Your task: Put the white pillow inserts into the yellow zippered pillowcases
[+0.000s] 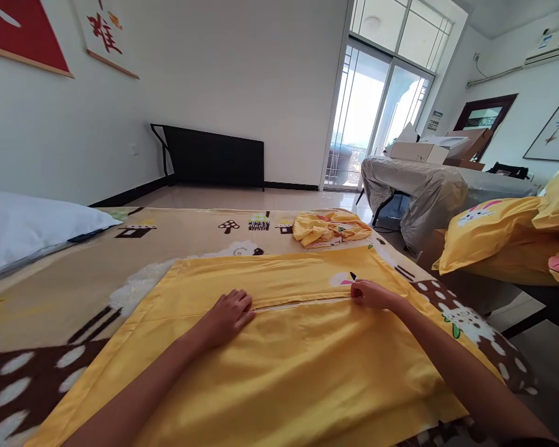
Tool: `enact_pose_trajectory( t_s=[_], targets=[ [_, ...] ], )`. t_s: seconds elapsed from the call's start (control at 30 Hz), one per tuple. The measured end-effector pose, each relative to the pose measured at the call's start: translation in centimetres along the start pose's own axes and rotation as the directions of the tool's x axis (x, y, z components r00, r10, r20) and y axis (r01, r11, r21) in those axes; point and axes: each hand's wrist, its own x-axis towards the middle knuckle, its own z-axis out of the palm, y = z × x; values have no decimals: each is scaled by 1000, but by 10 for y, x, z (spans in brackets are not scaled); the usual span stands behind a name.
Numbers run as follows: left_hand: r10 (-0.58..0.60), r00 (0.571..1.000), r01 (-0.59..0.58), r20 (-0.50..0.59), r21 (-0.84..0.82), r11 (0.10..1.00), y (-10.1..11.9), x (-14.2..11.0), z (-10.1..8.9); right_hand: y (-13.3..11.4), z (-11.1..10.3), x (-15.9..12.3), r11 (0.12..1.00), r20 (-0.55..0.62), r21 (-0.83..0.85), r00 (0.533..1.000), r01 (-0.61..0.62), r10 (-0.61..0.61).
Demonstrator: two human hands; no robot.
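A yellow pillowcase lies spread flat in front of me, wrinkled in its near half. A thin whitish zipper runs across it between my hands. My left hand rests on the cloth at the zipper's left end, fingers lightly bent and thumb apart, pressing down. At the right end, my right hand is closed in a pinch on the zipper; its fingertips hide the exact spot. Just beside that hand, a white and pink rabbit print shows on the fabric.
Beneath lies a patterned blanket. A crumpled yellow cloth sits beyond the pillowcase. On the left is a white pillow; to the right, yellow cushions are piled. Farther off stands a plastic-covered table with boxes.
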Motion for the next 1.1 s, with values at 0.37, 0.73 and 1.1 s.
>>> enact_pose_trajectory(
  t_s=[0.37,0.73,1.1],
  targets=[
    [-125,992,124,-15,-78,989,-12,-2,4,2,15,2,999,-130,10,991,-31,32],
    [-118,992,117,-33,-32,993,-31,-21,-4,34,28,-23,994,-265,44,958,-101,109],
    [-97,992,109,-85,151,982,-7,-7,-3,4,22,-11,995,-251,-33,964,-95,83]
  ],
)
